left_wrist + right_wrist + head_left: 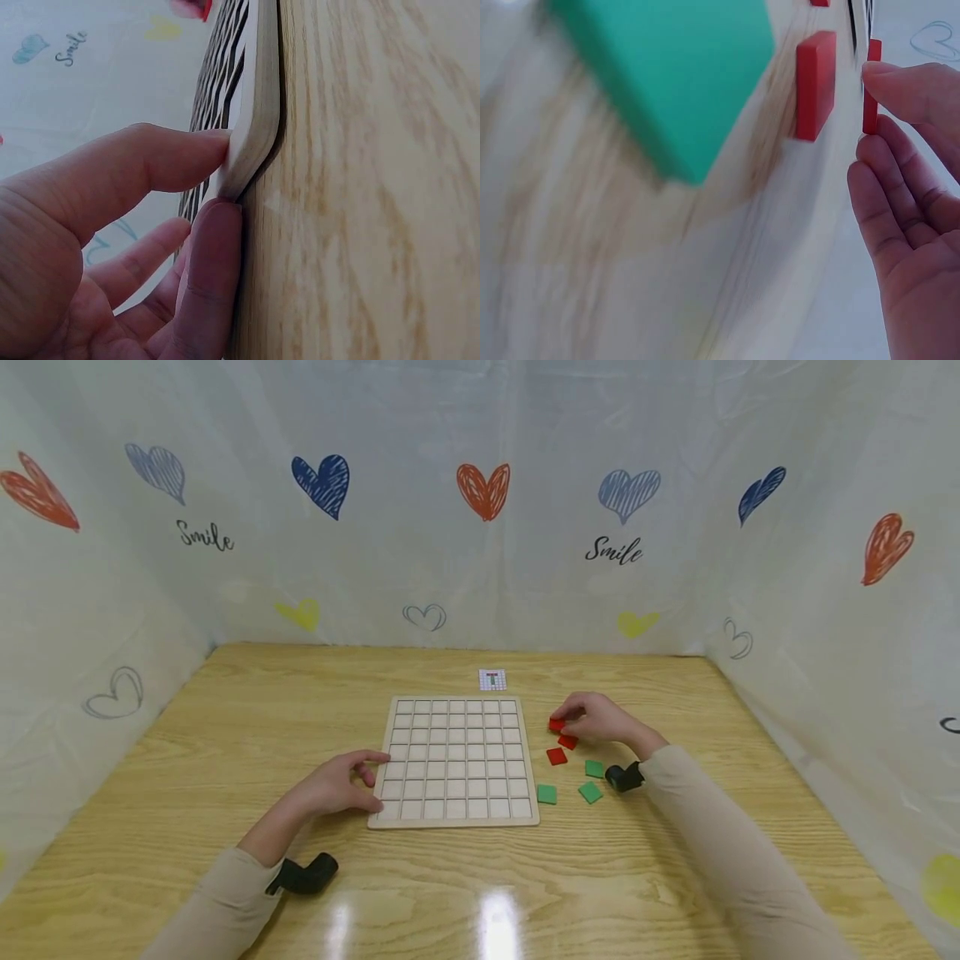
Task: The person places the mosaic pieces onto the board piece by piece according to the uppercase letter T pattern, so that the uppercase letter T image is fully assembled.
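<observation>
The right hand (600, 718) has 1 red square tile (871, 112) in its grip; the left hand (330, 785) apparently grasps the pale wooden grid board (456, 768) by its edge.

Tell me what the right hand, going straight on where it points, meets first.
The right hand, pinching a square red tile, would probably meet the right edge of the pale wooden grid board; height is unclear, so it might pass above.
</observation>
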`<state>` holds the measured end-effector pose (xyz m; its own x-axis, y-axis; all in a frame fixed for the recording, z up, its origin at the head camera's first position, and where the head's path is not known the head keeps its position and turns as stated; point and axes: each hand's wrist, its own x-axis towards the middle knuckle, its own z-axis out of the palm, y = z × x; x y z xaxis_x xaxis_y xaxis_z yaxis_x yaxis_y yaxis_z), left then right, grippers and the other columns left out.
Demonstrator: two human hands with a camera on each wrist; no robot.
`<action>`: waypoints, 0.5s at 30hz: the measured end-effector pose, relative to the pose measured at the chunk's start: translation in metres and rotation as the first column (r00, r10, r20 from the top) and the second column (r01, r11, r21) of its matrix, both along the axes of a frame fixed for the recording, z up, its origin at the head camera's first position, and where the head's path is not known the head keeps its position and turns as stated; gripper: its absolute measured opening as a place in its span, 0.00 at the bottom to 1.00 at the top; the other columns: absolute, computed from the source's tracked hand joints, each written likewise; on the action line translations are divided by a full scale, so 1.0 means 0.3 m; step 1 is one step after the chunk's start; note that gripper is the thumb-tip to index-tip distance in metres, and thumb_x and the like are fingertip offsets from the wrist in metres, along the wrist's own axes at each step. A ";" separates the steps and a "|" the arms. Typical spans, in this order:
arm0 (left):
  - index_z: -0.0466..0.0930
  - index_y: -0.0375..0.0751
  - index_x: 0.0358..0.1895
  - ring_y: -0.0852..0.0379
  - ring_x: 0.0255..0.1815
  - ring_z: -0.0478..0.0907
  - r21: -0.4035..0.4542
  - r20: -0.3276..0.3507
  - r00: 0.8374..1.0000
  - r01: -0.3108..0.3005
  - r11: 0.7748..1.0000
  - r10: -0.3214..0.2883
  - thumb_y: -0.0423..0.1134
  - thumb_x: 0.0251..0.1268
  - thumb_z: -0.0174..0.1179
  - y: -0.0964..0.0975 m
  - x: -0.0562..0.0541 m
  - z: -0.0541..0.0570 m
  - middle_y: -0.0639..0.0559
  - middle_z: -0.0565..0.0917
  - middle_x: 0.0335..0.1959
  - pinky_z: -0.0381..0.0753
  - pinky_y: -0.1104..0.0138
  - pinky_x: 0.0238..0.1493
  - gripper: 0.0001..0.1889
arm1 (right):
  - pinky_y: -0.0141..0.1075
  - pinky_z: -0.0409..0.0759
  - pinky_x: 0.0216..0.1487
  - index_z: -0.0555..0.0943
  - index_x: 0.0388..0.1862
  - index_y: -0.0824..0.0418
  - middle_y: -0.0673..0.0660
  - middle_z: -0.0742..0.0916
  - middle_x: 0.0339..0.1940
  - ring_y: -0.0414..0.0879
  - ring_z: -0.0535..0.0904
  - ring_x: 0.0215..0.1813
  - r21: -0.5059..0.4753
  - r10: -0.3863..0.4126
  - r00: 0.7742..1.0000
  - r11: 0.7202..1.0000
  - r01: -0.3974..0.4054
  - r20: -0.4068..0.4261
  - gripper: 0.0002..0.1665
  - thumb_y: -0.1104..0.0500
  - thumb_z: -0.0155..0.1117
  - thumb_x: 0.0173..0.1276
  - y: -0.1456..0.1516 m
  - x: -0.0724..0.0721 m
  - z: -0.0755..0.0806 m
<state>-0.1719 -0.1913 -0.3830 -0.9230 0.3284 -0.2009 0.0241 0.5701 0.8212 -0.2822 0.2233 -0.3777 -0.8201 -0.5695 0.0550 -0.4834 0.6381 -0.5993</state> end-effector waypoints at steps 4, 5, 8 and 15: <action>0.68 0.31 0.61 0.54 0.26 0.64 -0.002 -0.008 1.000 0.008 1.000 -0.008 0.29 0.43 0.71 -0.004 -0.001 -0.004 0.46 0.71 0.33 0.65 0.65 0.29 0.36 | 0.40 0.73 0.43 0.83 0.43 0.67 0.55 0.82 0.38 0.47 0.76 0.40 -0.006 0.007 1.000 1.000 -0.007 0.003 0.14 0.68 0.66 0.56 -0.022 -0.002 -0.003; 0.68 0.31 0.61 0.54 0.26 0.64 -0.002 -0.008 1.000 0.009 1.000 -0.009 0.30 0.43 0.71 -0.004 -0.001 -0.005 0.46 0.71 0.33 0.65 0.65 0.29 0.36 | 0.39 0.73 0.44 0.83 0.43 0.67 0.55 0.82 0.39 0.47 0.76 0.40 -0.009 0.005 1.000 1.000 -0.005 0.009 0.14 0.68 0.67 0.56 -0.027 -0.004 -0.005; 0.68 0.30 0.61 0.54 0.26 0.64 -0.001 -0.008 1.000 0.010 1.000 -0.010 0.29 0.43 0.71 -0.005 -0.001 -0.007 0.45 0.71 0.33 0.65 0.64 0.29 0.36 | 0.39 0.73 0.45 0.84 0.44 0.65 0.54 0.82 0.39 0.46 0.76 0.41 -0.012 0.002 1.000 1.000 -0.001 0.021 0.15 0.67 0.68 0.56 -0.042 -0.008 -0.008; 0.68 0.31 0.62 0.54 0.26 0.64 -0.003 -0.011 1.000 0.008 1.000 -0.008 0.29 0.43 0.70 -0.005 -0.002 -0.009 0.46 0.71 0.33 0.65 0.64 0.30 0.36 | 0.40 0.73 0.45 0.83 0.46 0.66 0.55 0.82 0.40 0.48 0.75 0.42 -0.025 0.015 0.999 1.000 -0.014 0.045 0.16 0.66 0.68 0.56 -0.071 -0.013 -0.005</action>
<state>-0.1725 -0.1929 -0.3858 -0.9227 0.3348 -0.1912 0.0378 0.5720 0.8193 -0.2861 0.2020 -0.3792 -0.8136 -0.5806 0.0320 -0.4645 0.6159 -0.6364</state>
